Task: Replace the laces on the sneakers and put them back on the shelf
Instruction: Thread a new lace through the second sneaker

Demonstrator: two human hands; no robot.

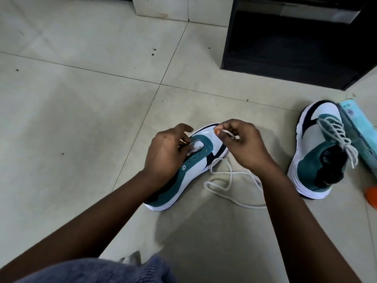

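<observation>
A teal, white and navy sneaker lies on the tiled floor in front of me, its eyelets mostly bare. My left hand grips the upper near the front eyelets and pinches the white lace there. My right hand pinches the same white lace above the toe; the lace's loose length loops on the floor to the right of the shoe. A second matching sneaker, laced with a grey-white lace, lies at the right.
A black open shelf unit stands at the back right. A light blue package lies against the second sneaker, with an orange object at the right edge. My denim-clad knee is at the bottom.
</observation>
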